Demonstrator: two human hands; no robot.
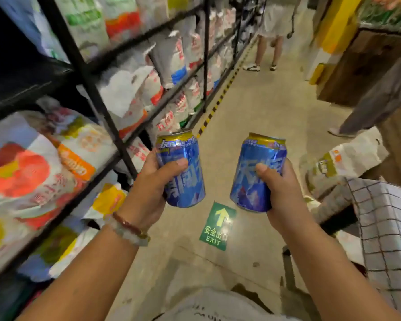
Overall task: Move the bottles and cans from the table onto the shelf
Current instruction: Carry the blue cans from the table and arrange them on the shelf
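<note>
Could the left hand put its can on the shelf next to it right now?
Probably not easily. The left hand holds its can beside the shelf, but big bags seem to fill the nearby levels, leaving no free spot showing.

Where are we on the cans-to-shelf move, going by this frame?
Done: nothing confirmable; the shelf levels in view hold only bagged goods, no cans or bottles.
In hand: the left hand grips one blue can, the right hand grips another blue can, both upright over the aisle floor.
Left: placing both. Only a corner of the checked-cloth table shows, so the remaining stock can't be judged.
</note>
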